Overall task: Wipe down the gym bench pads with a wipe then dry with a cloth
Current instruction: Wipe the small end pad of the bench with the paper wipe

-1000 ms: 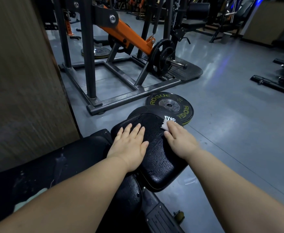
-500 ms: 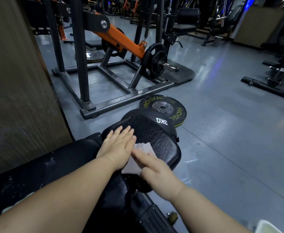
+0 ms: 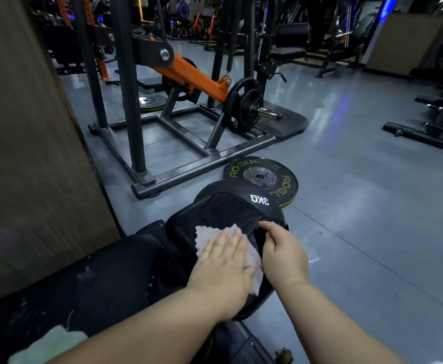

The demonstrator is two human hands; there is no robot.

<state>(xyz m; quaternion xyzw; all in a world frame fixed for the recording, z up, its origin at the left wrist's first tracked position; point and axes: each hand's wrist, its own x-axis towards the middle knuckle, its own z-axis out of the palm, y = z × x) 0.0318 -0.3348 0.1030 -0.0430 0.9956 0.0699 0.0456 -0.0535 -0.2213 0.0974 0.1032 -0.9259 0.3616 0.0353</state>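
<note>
A small black seat pad (image 3: 223, 211) with a cracked, worn top sits at the end of a long black bench pad (image 3: 110, 279). A white wipe (image 3: 207, 235) lies spread on the seat pad. My left hand (image 3: 223, 264) presses flat on the wipe, fingers straight. Beside it, my right hand (image 3: 283, 253) is at the pad's right edge, thumb on top and fingers curled over the side. A pale green cloth (image 3: 47, 345) lies on the long pad at the bottom left.
A black item marked 3KG (image 3: 259, 199) sits just behind the seat pad, and a ROGUE weight plate (image 3: 259, 177) lies on the grey floor beyond. A steel rack frame (image 3: 189, 174) stands ahead; a wooden panel (image 3: 31, 153) rises on the left.
The wipe went from under my right hand to under my left hand. My right hand moved off it to the seat pad's right edge. The view shifted closer.
</note>
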